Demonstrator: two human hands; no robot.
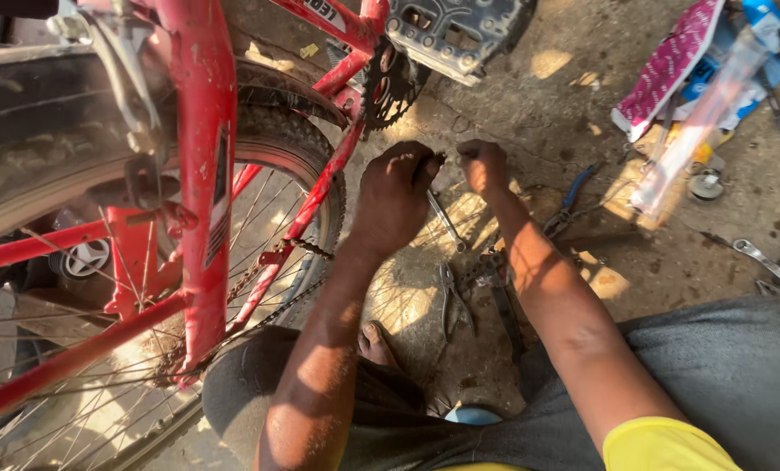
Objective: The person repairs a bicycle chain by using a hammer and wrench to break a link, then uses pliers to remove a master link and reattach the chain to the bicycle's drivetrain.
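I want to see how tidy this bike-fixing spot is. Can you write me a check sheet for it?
Surface: rough, dirty ground, part sun, part shade.
Job's things: a small metal tool hangs from the left hand; what the right hand pinches is too small to tell.
Clutter: pliers by a bare foot, blue-handled pliers, a wrench, a pink box.
Hands: left hand closed round the tool; right hand closed, fingertips together.
Cables: nothing seen.
Surroundings: red bicycle, its wheel, chain, toothed chainring, black pedal.
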